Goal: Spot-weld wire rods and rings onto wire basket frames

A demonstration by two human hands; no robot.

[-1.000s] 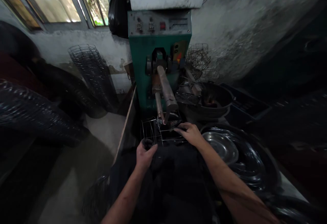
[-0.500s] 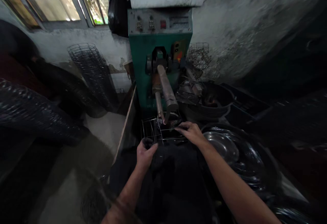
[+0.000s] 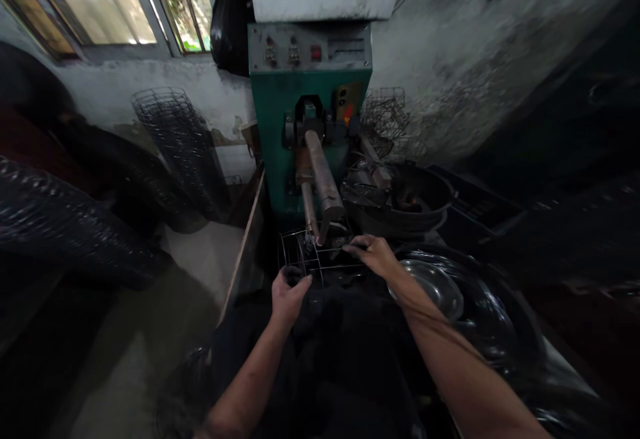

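A wire frame (image 3: 320, 267) of thin metal rods lies just below the electrodes of a green spot welding machine (image 3: 280, 92). The welder's thick upper arm (image 3: 323, 172) and thinner lower arm (image 3: 309, 209) reach toward me, their tips meeting near the frame's wires. My left hand (image 3: 289, 292) is closed around the frame's left side, thumb toward the right. On the right, my right hand (image 3: 370, 252) pinches the frame's other end with dark-stained fingertips. The exact wire between those fingers is too dim to make out.
Rolled wire mesh (image 3: 175, 145) stands against the wall at left, with a larger pile (image 3: 65, 225) nearer. A dark basin (image 3: 425, 205) of metal parts sits right of the welder. Closer is a metal bowl (image 3: 435, 285) among shiny rings. A board edge (image 3: 245, 239) runs along the left.
My left hand and the wire frame have shifted slightly to the right. My right hand keeps nearly the same place, and the whole view has moved a little.
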